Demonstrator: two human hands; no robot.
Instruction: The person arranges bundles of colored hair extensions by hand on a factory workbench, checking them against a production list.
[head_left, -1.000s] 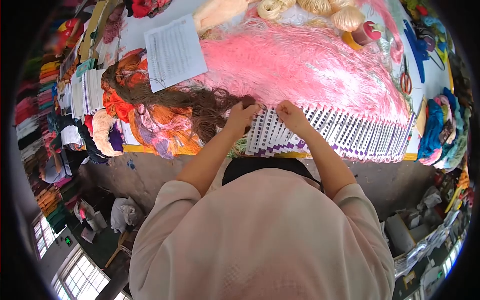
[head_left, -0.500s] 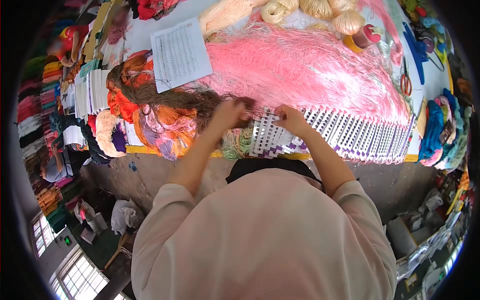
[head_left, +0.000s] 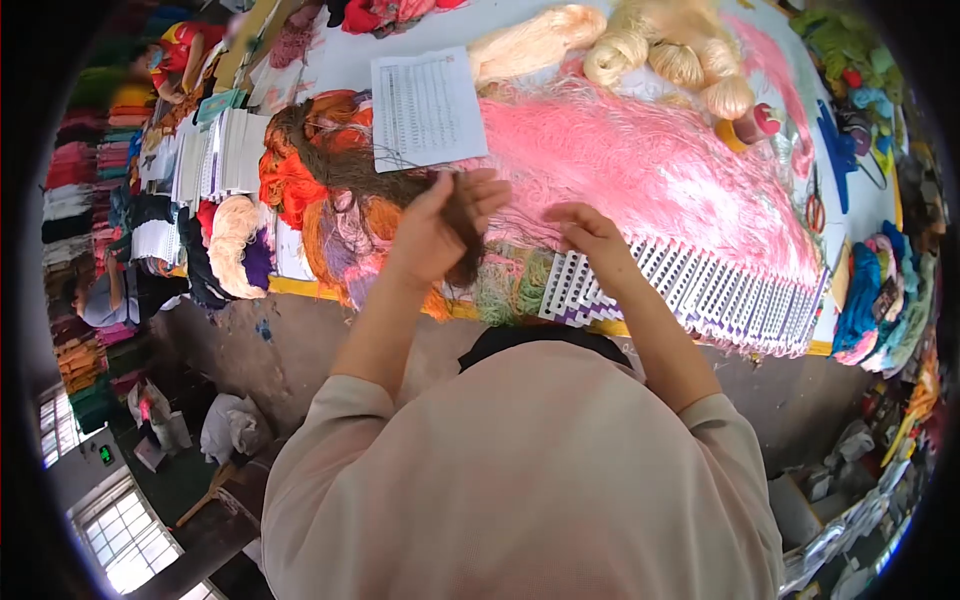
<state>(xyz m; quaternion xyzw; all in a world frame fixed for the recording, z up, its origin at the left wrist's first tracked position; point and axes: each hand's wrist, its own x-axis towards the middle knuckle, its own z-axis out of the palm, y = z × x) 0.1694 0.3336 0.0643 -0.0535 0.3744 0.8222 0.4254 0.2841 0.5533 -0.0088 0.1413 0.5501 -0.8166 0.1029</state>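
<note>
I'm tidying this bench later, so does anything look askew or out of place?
Yes, mildly: the printed sheet sits slightly askew between the orange yarn and pink thread, and the brown yarn sprawls loosely across that orange, which looks messy compared with the wound cream skeins.

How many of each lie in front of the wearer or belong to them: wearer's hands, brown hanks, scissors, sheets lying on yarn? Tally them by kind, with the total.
Left hand and right hand: 2
Brown hank: 1
Scissors: 1
Sheet: 1
Total: 5
</note>
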